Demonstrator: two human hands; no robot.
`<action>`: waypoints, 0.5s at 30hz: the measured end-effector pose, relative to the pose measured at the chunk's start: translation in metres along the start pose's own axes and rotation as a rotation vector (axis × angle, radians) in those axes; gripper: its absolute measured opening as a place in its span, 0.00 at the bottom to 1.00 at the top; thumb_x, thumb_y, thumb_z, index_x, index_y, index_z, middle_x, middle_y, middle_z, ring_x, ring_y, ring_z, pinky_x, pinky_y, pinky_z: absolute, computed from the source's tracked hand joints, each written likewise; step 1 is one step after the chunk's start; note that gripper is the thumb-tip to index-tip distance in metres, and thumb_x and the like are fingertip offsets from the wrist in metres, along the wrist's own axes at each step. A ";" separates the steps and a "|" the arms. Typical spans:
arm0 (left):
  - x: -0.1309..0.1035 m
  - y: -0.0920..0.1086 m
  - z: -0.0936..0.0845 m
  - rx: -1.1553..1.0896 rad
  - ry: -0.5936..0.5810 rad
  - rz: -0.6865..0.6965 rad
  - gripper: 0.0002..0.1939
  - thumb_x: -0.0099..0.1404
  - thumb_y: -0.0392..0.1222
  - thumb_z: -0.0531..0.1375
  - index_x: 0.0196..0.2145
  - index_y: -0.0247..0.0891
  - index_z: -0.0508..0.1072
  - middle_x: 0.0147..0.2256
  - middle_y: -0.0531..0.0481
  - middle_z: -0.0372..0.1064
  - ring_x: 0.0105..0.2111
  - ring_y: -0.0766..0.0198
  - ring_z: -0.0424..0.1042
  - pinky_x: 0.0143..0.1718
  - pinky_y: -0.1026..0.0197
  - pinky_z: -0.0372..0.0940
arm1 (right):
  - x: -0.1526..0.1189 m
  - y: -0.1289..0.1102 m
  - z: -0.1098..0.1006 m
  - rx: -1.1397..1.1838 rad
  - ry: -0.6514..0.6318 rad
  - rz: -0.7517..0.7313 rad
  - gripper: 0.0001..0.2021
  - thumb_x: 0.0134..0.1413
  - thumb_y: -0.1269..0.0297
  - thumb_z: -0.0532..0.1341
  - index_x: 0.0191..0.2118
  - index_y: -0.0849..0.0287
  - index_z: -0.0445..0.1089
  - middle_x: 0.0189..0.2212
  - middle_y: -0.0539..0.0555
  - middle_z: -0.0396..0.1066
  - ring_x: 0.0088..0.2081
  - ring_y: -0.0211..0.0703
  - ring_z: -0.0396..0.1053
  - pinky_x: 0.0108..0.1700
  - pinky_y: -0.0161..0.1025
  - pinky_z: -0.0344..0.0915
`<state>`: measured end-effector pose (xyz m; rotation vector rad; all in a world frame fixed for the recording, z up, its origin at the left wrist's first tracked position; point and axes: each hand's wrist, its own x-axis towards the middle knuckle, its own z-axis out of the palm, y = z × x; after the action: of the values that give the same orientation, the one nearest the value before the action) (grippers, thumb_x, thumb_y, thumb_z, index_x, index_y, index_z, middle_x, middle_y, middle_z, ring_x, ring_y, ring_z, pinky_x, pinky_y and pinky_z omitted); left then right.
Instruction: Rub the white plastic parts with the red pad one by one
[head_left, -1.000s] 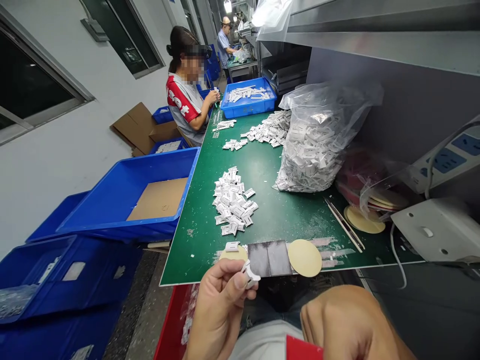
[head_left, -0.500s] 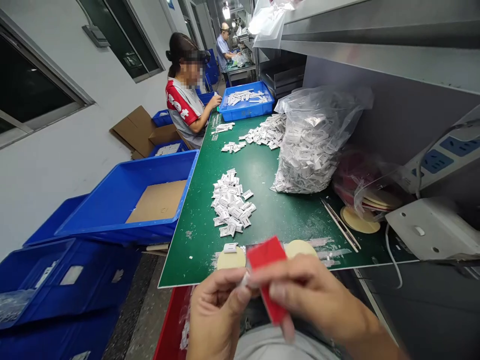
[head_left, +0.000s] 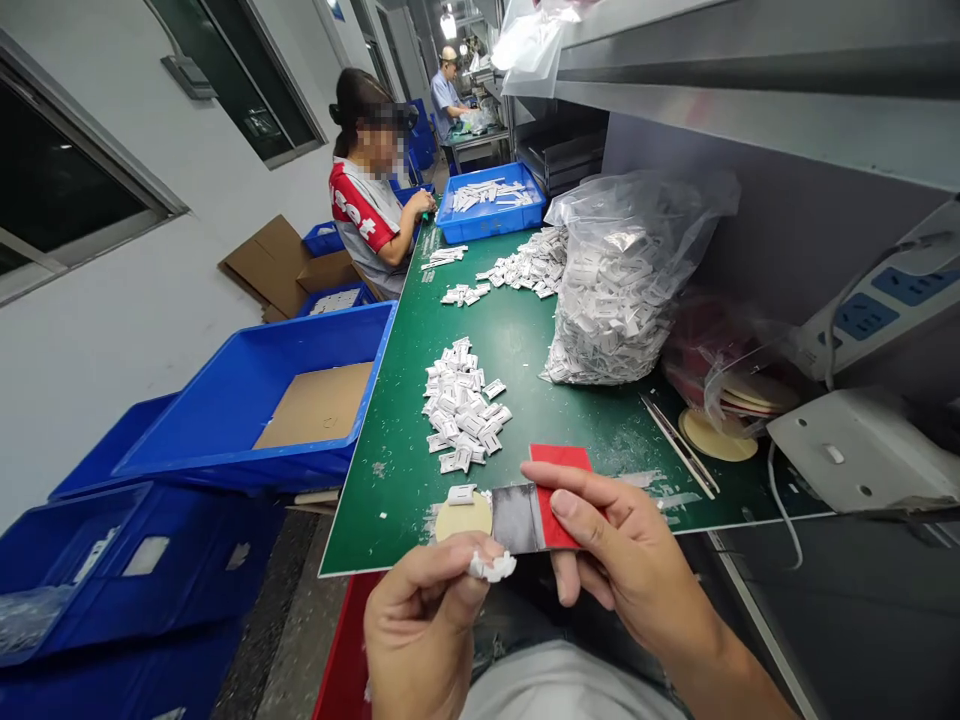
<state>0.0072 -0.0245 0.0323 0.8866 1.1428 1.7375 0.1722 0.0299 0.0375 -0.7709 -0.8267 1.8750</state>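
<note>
Between the thumb and forefinger of my left hand (head_left: pixel 431 615) is a small white plastic part (head_left: pixel 492 567). My right hand (head_left: pixel 626 545) grips a flat block with a red end (head_left: pixel 559 515) and a dark grey face (head_left: pixel 516 518); the grey end points left, just above the white part and apart from it. Behind my left fingers a round cream pad (head_left: pixel 463 516) lies at the table's edge, with one white piece (head_left: pixel 460 495) on it. Farther back is a pile of white pieces (head_left: pixel 463 405) on the green table (head_left: pixel 525 340).
A plastic bag of white parts (head_left: pixel 615 290), tweezers (head_left: pixel 681 447) and a power strip (head_left: pixel 870 310) are on the right. Blue bins (head_left: pixel 247 400) stand left. At the far end, a person (head_left: pixel 371 190) works beside a blue tray (head_left: pixel 491 225); another stands behind.
The red block has turned and moved away from the white part, so its grey face shows. My left hand has lowered slightly, and the white part is now more exposed.
</note>
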 end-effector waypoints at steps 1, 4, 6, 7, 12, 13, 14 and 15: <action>0.000 -0.001 0.000 0.000 0.017 -0.008 0.07 0.54 0.40 0.77 0.31 0.47 0.85 0.30 0.51 0.84 0.31 0.62 0.84 0.38 0.66 0.78 | -0.002 0.000 0.000 0.009 -0.014 -0.002 0.24 0.64 0.52 0.67 0.59 0.60 0.77 0.14 0.50 0.73 0.12 0.26 0.49 0.15 0.25 0.42; 0.001 -0.004 0.000 0.021 0.033 -0.030 0.07 0.53 0.40 0.77 0.31 0.44 0.85 0.30 0.48 0.84 0.29 0.61 0.83 0.35 0.66 0.78 | -0.008 0.001 0.000 0.029 -0.012 -0.015 0.22 0.65 0.52 0.67 0.58 0.58 0.78 0.15 0.48 0.73 0.13 0.26 0.50 0.15 0.24 0.43; 0.001 -0.005 -0.001 0.028 0.024 -0.044 0.07 0.54 0.40 0.77 0.31 0.44 0.85 0.30 0.48 0.84 0.28 0.61 0.83 0.34 0.66 0.77 | -0.010 0.002 -0.001 0.041 -0.032 -0.015 0.20 0.66 0.53 0.66 0.57 0.56 0.78 0.14 0.48 0.72 0.13 0.26 0.50 0.15 0.24 0.44; 0.000 -0.005 -0.001 0.031 0.020 -0.050 0.07 0.54 0.40 0.76 0.32 0.44 0.85 0.30 0.48 0.84 0.28 0.61 0.83 0.34 0.66 0.77 | -0.011 0.003 -0.001 0.050 -0.047 -0.012 0.19 0.66 0.53 0.66 0.56 0.56 0.79 0.14 0.48 0.72 0.13 0.26 0.50 0.15 0.24 0.44; -0.006 -0.001 0.007 -0.019 0.014 -0.150 0.08 0.52 0.40 0.77 0.30 0.41 0.84 0.27 0.48 0.82 0.26 0.62 0.80 0.32 0.64 0.77 | -0.018 0.000 -0.005 0.136 -0.157 -0.020 0.16 0.65 0.52 0.67 0.54 0.51 0.81 0.15 0.46 0.69 0.14 0.26 0.56 0.17 0.22 0.47; -0.006 0.001 0.011 -0.063 0.008 -0.207 0.10 0.50 0.41 0.78 0.29 0.40 0.84 0.27 0.49 0.81 0.26 0.62 0.79 0.31 0.63 0.76 | -0.020 -0.003 -0.006 0.140 -0.235 0.004 0.17 0.64 0.51 0.67 0.55 0.50 0.81 0.17 0.46 0.70 0.15 0.27 0.60 0.18 0.22 0.50; -0.005 0.003 0.014 -0.114 0.009 -0.271 0.12 0.49 0.42 0.79 0.30 0.40 0.83 0.27 0.50 0.80 0.26 0.63 0.79 0.31 0.64 0.76 | -0.024 -0.007 -0.008 0.115 -0.331 0.027 0.18 0.63 0.50 0.68 0.54 0.50 0.81 0.19 0.47 0.71 0.17 0.28 0.63 0.20 0.24 0.55; -0.003 0.005 0.018 -0.172 0.019 -0.342 0.14 0.47 0.43 0.80 0.31 0.41 0.83 0.27 0.52 0.79 0.25 0.65 0.78 0.30 0.66 0.75 | -0.029 -0.013 -0.009 0.055 -0.437 0.056 0.19 0.61 0.49 0.69 0.53 0.51 0.82 0.22 0.48 0.73 0.20 0.30 0.67 0.23 0.25 0.60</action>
<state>0.0230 -0.0222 0.0424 0.5356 1.0682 1.5359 0.1965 0.0106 0.0470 -0.3527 -1.0236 2.1434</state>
